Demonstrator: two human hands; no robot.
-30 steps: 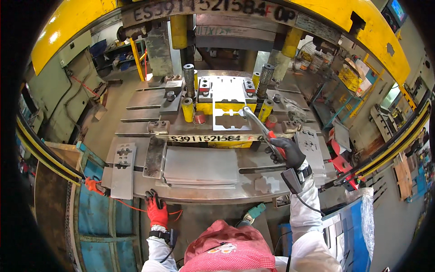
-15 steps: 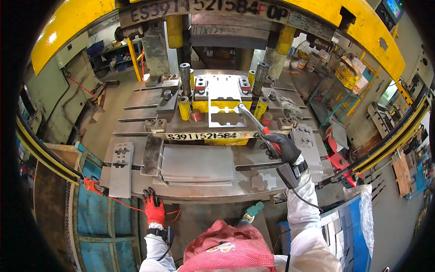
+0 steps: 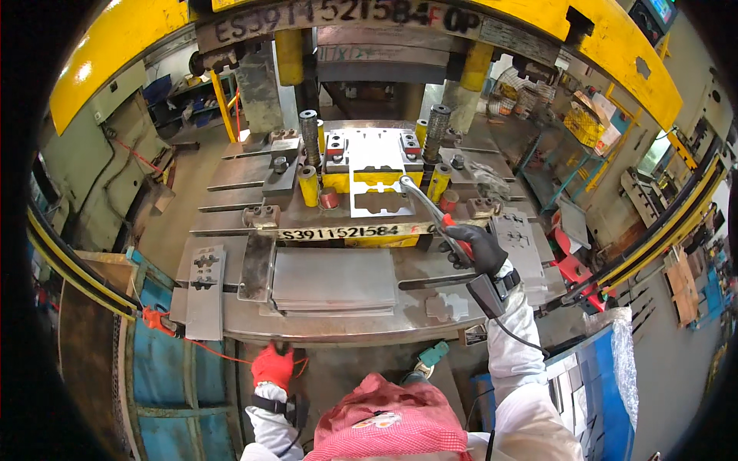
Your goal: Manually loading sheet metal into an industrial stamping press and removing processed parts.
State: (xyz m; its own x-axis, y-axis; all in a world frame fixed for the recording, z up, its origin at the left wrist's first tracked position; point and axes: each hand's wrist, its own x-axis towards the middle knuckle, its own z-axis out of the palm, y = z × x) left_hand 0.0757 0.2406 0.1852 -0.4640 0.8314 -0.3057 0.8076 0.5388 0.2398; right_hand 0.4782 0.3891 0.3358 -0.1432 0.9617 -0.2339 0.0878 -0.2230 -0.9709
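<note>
My right hand [image 3: 478, 247], in a black glove, is closed round the red grip of a long metal hand tool [image 3: 425, 201]. The tool's round head meets the edge of a bright punched metal strip [image 3: 377, 160], which lies over the yellow lower die [image 3: 335, 182] of a press. My left hand [image 3: 273, 366], in a red glove, hangs just off the front edge of the press table [image 3: 307, 329]; its fingers point away and are mostly hidden. Closest to it on the table lies a stack of plain grey metal sheets [image 3: 334, 278].
Punched strips [image 3: 204, 311] lie at the table's left, and more punched strips [image 3: 516, 230] at its right. A loose cut-out piece [image 3: 446, 307] rests near the front. Guide posts [image 3: 437, 132] flank the die, under the press's yellow upper frame [image 3: 123, 46]. A blue bin [image 3: 592, 384] stands right.
My left hand has drawn back from the table's front edge, toward me and slightly right. My right hand and the tool keep nearly the same place at the strip.
</note>
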